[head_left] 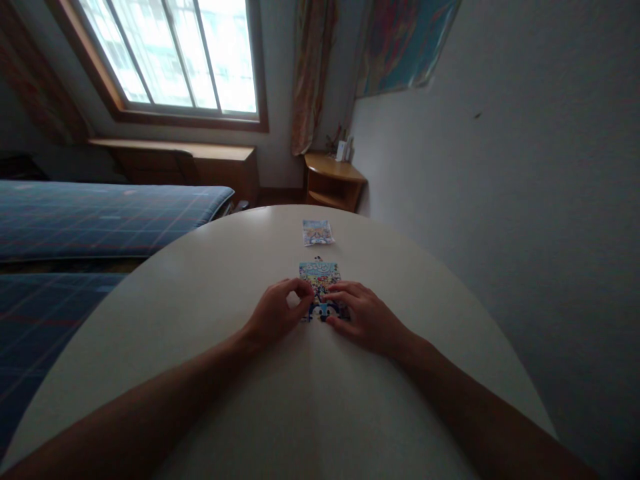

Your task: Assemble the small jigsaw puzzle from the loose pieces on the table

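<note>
A small colourful jigsaw puzzle point(320, 277) lies flat in the middle of a round white table point(210, 280). My left hand point(277, 312) rests at its lower left edge, fingers curled into a pinch against the puzzle's left side. On the lower right part lies my right hand point(364, 317), its fingers stretched flat and pressing on the pieces. The puzzle's bottom rows are partly hidden by both hands. A second small colourful picture card or bag point(317, 232) lies farther back on the table, untouched.
A white wall point(500, 167) runs close along the table's right side. A bed with blue plaid cover point(100, 213) stands to the left. A wooden corner shelf point(333, 179) and a window point(175, 53) are at the back.
</note>
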`<act>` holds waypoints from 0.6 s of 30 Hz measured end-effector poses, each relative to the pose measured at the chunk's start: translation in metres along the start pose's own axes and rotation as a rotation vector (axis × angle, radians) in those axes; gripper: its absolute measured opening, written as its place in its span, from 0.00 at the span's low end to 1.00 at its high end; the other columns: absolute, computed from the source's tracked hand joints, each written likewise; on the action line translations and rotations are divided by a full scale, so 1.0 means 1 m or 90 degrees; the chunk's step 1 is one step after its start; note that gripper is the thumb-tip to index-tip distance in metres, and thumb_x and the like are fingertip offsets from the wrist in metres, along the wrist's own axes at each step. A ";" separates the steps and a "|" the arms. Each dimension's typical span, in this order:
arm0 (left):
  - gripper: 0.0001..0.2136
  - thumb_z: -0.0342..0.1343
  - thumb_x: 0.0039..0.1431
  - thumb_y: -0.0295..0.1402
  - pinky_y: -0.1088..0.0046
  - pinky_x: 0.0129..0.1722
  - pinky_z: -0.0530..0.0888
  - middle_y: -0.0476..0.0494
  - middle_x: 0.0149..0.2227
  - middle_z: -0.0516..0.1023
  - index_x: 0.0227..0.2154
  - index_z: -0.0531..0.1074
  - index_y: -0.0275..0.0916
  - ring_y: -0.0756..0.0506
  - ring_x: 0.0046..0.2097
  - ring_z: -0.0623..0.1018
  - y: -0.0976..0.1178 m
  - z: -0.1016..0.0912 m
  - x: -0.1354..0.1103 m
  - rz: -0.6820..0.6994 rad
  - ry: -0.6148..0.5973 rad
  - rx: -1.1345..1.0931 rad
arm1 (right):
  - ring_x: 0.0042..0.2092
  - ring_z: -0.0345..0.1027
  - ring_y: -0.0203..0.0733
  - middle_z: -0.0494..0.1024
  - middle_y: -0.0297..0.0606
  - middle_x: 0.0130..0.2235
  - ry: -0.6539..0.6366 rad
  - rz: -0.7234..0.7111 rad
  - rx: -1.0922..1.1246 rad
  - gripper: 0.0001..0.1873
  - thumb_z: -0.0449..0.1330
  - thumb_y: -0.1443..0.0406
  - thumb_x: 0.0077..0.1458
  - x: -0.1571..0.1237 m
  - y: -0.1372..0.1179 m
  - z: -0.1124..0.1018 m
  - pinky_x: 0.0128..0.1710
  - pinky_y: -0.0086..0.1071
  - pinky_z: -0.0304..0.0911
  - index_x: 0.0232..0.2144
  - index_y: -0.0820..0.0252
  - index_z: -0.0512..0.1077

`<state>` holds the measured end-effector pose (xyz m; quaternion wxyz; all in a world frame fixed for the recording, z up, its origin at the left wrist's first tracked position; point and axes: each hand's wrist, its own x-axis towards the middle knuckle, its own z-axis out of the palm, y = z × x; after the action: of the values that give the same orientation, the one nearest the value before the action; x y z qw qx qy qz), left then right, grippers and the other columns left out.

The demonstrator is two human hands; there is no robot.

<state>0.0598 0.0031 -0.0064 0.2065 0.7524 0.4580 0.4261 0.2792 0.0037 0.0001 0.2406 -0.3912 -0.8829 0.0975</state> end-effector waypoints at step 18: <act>0.02 0.61 0.54 0.27 0.73 0.38 0.73 0.50 0.29 0.81 0.30 0.78 0.40 0.48 0.32 0.78 0.000 0.000 0.000 0.019 -0.083 -0.007 | 0.51 0.70 0.45 0.79 0.39 0.46 0.064 -0.069 0.037 0.11 0.64 0.64 0.55 0.002 -0.005 0.001 0.54 0.44 0.64 0.42 0.54 0.73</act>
<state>0.0601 0.0027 -0.0068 0.2335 0.7840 0.4302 0.3818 0.2746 0.0019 0.0019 0.3010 -0.3399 -0.8864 0.0900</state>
